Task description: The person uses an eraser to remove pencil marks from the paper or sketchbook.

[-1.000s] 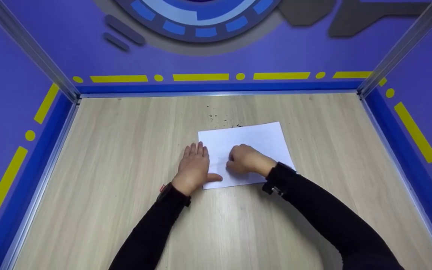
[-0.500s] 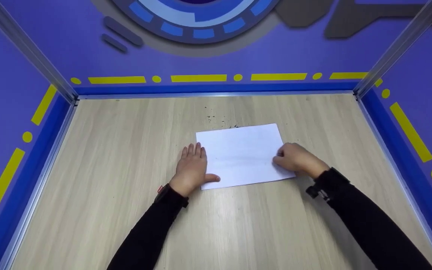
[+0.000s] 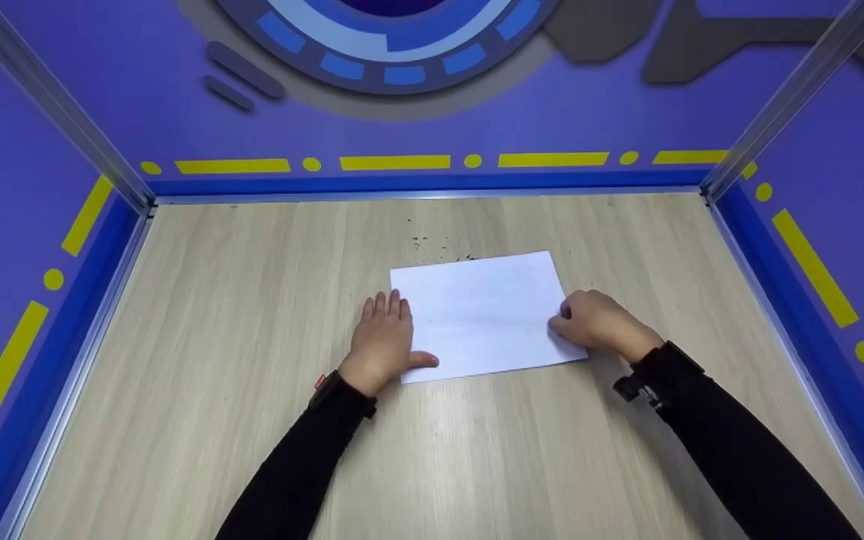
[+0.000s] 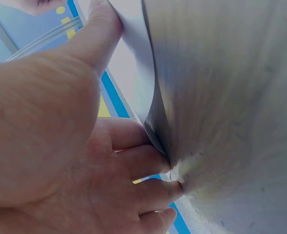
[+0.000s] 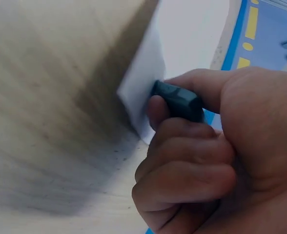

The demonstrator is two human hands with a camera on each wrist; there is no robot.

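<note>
A white sheet of paper [image 3: 484,315] lies slightly slanted on the wooden table. My left hand [image 3: 381,337] lies flat over its left edge, fingers straight and thumb spread onto the sheet. In the left wrist view that hand [image 4: 99,156] is beside the paper's lifted, curved edge [image 4: 133,58]. At the sheet's right edge is my right hand [image 3: 601,322], fingers curled. The right wrist view shows it pinching a small dark block-shaped eraser [image 5: 180,100] against the paper [image 5: 146,78]; in the head view the hand hides the eraser.
Small dark crumbs [image 3: 421,241] are scattered on the table [image 3: 267,300] behind the paper. Purple-blue panels with yellow marks, such as the back wall [image 3: 402,135], enclose the table on the left, back and right. Metal rails [image 3: 432,195] run along their base.
My right hand has moved right with the eraser, from the middle of the paper to its right edge, and has hardly moved in the last half second. My left hand stays on the paper.
</note>
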